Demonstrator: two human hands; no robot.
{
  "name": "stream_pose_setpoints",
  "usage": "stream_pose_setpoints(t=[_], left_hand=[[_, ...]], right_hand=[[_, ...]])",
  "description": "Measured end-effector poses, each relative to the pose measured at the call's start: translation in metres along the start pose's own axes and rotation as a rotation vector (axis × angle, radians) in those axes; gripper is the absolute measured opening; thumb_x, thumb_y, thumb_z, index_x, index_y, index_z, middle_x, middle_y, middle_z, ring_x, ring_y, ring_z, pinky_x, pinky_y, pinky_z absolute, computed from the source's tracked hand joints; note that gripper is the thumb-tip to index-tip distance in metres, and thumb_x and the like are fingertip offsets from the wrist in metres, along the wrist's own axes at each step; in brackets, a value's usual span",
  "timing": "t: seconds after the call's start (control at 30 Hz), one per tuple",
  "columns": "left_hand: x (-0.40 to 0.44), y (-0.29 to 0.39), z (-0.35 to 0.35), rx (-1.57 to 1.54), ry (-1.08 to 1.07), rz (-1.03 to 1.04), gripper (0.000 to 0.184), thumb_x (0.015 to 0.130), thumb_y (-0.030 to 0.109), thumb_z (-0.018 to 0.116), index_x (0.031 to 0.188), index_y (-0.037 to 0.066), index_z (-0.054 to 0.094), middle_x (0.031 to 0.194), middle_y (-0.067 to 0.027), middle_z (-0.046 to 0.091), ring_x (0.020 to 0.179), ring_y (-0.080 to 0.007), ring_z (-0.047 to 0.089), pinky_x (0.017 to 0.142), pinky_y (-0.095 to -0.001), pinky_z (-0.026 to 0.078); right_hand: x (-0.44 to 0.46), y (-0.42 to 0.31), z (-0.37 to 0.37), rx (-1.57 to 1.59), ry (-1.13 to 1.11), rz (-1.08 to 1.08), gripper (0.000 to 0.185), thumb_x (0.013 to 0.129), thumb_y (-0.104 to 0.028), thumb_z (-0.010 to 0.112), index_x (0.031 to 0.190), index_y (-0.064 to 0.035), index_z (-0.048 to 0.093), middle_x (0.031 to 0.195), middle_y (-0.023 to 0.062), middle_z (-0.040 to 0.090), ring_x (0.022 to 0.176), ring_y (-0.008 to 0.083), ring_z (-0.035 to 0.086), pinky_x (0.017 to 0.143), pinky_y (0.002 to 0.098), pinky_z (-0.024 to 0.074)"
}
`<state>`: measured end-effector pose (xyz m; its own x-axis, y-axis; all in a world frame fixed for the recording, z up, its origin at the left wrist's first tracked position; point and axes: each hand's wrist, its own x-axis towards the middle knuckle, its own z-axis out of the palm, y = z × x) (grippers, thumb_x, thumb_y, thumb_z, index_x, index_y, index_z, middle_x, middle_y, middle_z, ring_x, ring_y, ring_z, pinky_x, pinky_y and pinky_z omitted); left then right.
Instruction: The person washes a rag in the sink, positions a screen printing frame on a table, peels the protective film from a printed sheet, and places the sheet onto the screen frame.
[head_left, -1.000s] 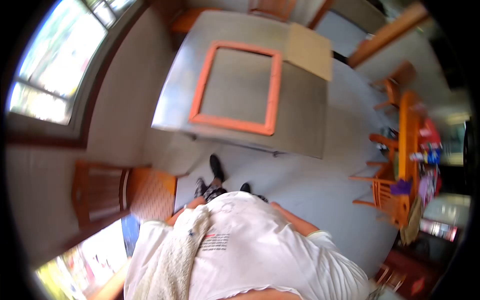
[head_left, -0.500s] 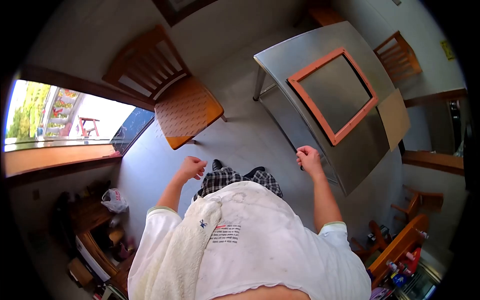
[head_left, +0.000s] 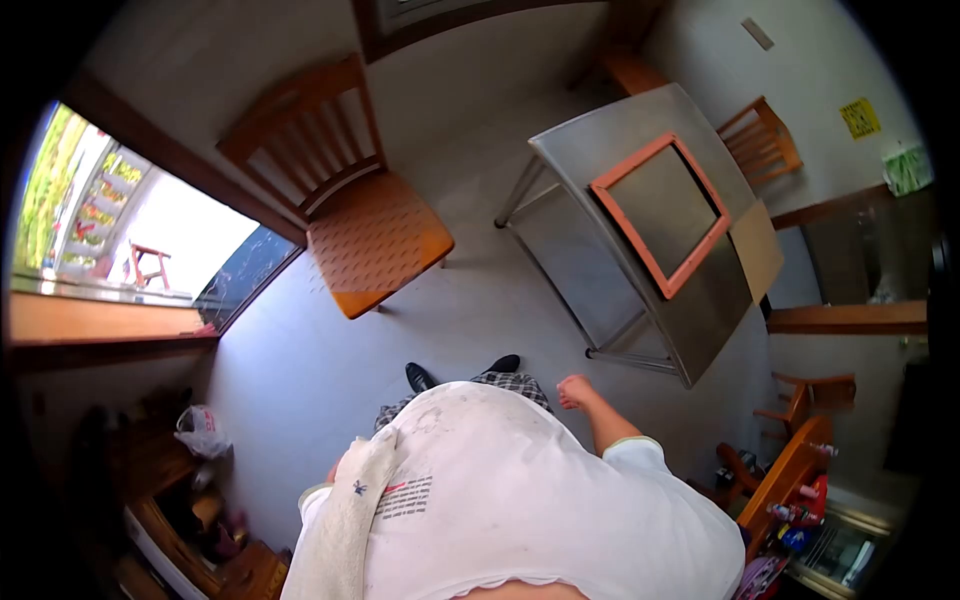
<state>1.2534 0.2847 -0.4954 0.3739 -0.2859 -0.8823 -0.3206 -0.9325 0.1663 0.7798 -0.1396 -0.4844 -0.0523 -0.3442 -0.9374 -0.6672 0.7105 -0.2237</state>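
My right hand (head_left: pixel 575 392) hangs beside my body over the pale floor, its fingers curled in. Nothing shows in it, and it touches nothing. On my left, only a sliver of skin shows between the white sleeve and a cream towel (head_left: pixel 352 500) draped down my front; the left hand itself is hidden. Ahead and to the right, an orange-red rectangular frame (head_left: pixel 618 212) lies flat on a metal-topped table (head_left: pixel 690 345). The near corner of that table is closest to my right hand, with a gap between them.
A wooden chair (head_left: pixel 380 235) stands ahead on the left, near a bright opening. Brown cardboard (head_left: pixel 757 252) sits at the table's right edge. Another wooden chair (head_left: pixel 760 145) is behind the table. A plastic bag (head_left: pixel 203 432) rests at left; wooden furniture (head_left: pixel 790 490) stands at right.
My right hand has dropped back toward my body, away from the table. My left hand has gone out of sight. The view has shifted, and my feet show further apart.
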Motion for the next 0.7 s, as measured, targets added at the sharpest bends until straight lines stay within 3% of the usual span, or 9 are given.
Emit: stream_pose_setpoints(t=[0.1, 0.2, 0.3, 0.47, 0.6, 0.7], left_hand=[[-0.006, 0.026, -0.022, -0.145, 0.04, 0.037, 0.033, 0.079, 0.029, 0.063, 0.091, -0.002, 0.066, 0.076, -0.0089, 0.063, 0.07, -0.0194, 0.061, 0.062, -0.0361, 0.052], [-0.009, 0.07, -0.063, -0.497, 0.098, 0.003, 0.032, 0.079, 0.029, 0.063, 0.091, -0.001, 0.066, 0.076, -0.0084, 0.063, 0.07, -0.0189, 0.061, 0.062, -0.0353, 0.052], [-0.023, 0.096, -0.094, -0.975, 0.149, -0.107, 0.027, 0.08, 0.027, 0.062, 0.087, 0.001, 0.067, 0.074, -0.0064, 0.064, 0.07, -0.0167, 0.062, 0.061, -0.0325, 0.05], [-0.01, 0.05, -0.086, -0.926, 0.229, -0.125, 0.022, 0.081, 0.023, 0.059, 0.088, 0.002, 0.063, 0.072, -0.0049, 0.062, 0.069, -0.0154, 0.061, 0.055, -0.0297, 0.046], [-0.041, 0.022, -0.043, -1.057, 0.367, -0.49, 0.021, 0.081, 0.022, 0.06, 0.072, 0.003, 0.058, 0.068, -0.0046, 0.06, 0.065, -0.0146, 0.06, 0.054, -0.0307, 0.046], [-0.066, -0.028, 0.033, -0.962, 0.363, -0.642, 0.026, 0.08, 0.025, 0.064, 0.075, 0.0, 0.061, 0.069, -0.007, 0.063, 0.059, -0.0155, 0.059, 0.055, -0.0329, 0.048]], right_hand=[[0.029, 0.012, 0.021, 0.128, -0.221, -0.014, 0.012, 0.082, -0.011, 0.059, 0.089, -0.0009, 0.057, 0.071, 0.0099, 0.056, 0.055, 0.0205, 0.056, 0.047, 0.0358, 0.0511], [0.023, -0.028, 0.054, -0.067, -0.028, -0.096, 0.014, 0.083, -0.012, 0.059, 0.09, 0.0003, 0.058, 0.071, 0.0099, 0.057, 0.054, 0.0198, 0.057, 0.046, 0.0338, 0.0509], [0.021, -0.1, 0.078, -0.262, -0.029, -0.204, 0.017, 0.083, -0.014, 0.059, 0.091, 0.001, 0.06, 0.072, 0.0097, 0.058, 0.056, 0.0186, 0.058, 0.045, 0.0314, 0.0507], [0.045, -0.224, 0.142, -0.436, -0.129, -0.296, 0.022, 0.085, -0.02, 0.059, 0.094, 0.0004, 0.06, 0.073, 0.0072, 0.059, 0.055, 0.0153, 0.057, 0.047, 0.0294, 0.0506], [0.136, -0.284, 0.206, -0.49, -0.175, -0.257, 0.029, 0.085, -0.029, 0.06, 0.096, -0.0024, 0.061, 0.075, 0.0059, 0.059, 0.057, 0.0164, 0.056, 0.048, 0.0313, 0.0475], [0.169, -0.32, 0.248, -0.445, -0.142, -0.195, 0.036, 0.084, -0.035, 0.063, 0.101, -0.004, 0.059, 0.077, 0.0049, 0.058, 0.065, 0.0171, 0.056, 0.054, 0.0315, 0.046]])
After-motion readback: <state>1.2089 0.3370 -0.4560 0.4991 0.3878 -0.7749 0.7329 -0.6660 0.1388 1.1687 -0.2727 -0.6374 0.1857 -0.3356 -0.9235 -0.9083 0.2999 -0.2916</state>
